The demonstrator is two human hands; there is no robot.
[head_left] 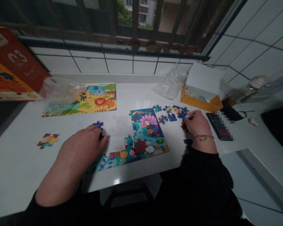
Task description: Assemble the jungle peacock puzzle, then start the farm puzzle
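Observation:
A partly assembled jigsaw puzzle [145, 125] with a pink peacock and white rabbits lies on the white counter between my hands. At its left, my left hand [86, 146] is curled down around a dark blue puzzle piece [98, 124], which sticks out past the fingers. To the right of the puzzle, my right hand [198, 124] pinches a small puzzle piece [187, 116], mostly hidden by the fingertips. Several loose pieces [172, 117] are scattered beside that hand. Another dark blue piece [188, 142] shows near my right wrist.
A yellow puzzle [101, 99] with a lion lies at the back left, partly under clear plastic [61, 89]. Beside it stands a red box [21, 59]. Further right are a plastic bag [171, 83], an opened orange box [200, 102], a phone [218, 125] and a clear bottle [247, 89].

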